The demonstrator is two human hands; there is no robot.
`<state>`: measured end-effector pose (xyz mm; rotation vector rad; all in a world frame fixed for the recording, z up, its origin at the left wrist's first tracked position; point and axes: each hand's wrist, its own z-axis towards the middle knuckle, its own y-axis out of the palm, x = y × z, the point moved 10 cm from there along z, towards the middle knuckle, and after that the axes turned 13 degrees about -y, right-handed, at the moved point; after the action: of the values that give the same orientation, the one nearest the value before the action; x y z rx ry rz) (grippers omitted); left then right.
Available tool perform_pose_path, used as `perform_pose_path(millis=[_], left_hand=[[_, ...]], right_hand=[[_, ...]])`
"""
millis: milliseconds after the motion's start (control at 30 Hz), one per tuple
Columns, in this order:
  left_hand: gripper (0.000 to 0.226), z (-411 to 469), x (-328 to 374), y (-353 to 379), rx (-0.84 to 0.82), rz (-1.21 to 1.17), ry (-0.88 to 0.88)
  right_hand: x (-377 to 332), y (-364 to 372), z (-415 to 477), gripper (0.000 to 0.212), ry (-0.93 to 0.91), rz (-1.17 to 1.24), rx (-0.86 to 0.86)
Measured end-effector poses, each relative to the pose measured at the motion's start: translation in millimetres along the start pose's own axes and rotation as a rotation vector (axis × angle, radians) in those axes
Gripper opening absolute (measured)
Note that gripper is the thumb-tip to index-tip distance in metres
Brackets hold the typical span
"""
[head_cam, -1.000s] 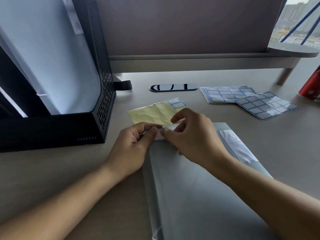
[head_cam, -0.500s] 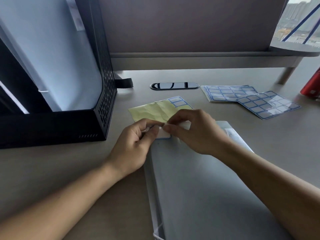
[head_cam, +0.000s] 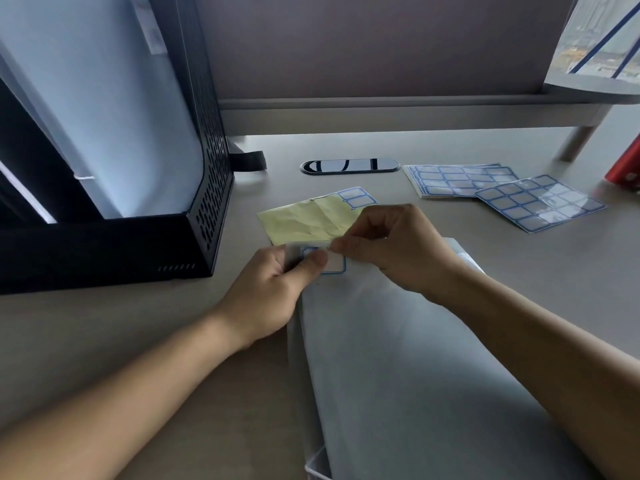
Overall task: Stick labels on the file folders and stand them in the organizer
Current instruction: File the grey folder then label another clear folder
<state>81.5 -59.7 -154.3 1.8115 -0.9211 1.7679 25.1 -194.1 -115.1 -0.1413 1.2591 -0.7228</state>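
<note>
A grey file folder (head_cam: 398,358) lies flat on the desk in front of me. At its far left corner sits a white label with a blue border (head_cam: 334,265). My left hand (head_cam: 277,289) pinches that corner, its thumb lying over the label's left part. My right hand (head_cam: 391,247) pinches the label's upper right edge with thumb and forefinger. A black mesh organizer (head_cam: 211,188) stands at the left with pale folders (head_cam: 104,109) upright in it. A yellow backing sheet (head_cam: 308,220) with two labels left on it lies just beyond my hands.
Two sheets of blue-bordered labels (head_cam: 457,180) (head_cam: 540,202) lie at the right rear. A black oval cable grommet (head_cam: 349,166) sits in the desk behind the backing sheet. A red object (head_cam: 627,164) is at the right edge. A partition wall (head_cam: 381,46) closes the back.
The label now lies visible on the folder corner, with its blue border showing. My left thumb has slid onto it, and my right fingers have shifted to its upper right edge.
</note>
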Motion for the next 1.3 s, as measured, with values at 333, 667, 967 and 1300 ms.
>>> perform_pose_path(millis=[333, 667, 967, 1300], left_hand=[[0.031, -6.5, 12.2, 3.8, 0.008, 0.146, 0.125], [0.042, -7.0, 15.6, -3.8, 0.063, 0.175, 0.156], [0.022, -2.5, 3.8, 3.4, -0.054, 0.064, 0.058], [0.028, -2.1, 4.4, 4.3, -0.050, 0.118, 0.082]], right_hand=[[-2.5, 7.8, -1.2, 0.024, -0.031, -0.155, -0.048], [1.4, 15.0, -0.9, 0.022, -0.031, -0.120, -0.259], [4.6, 12.5, 1.4, 0.031, -0.026, -0.081, -0.183], [5.5, 13.8, -0.9, 0.038, -0.051, -0.223, -0.194]])
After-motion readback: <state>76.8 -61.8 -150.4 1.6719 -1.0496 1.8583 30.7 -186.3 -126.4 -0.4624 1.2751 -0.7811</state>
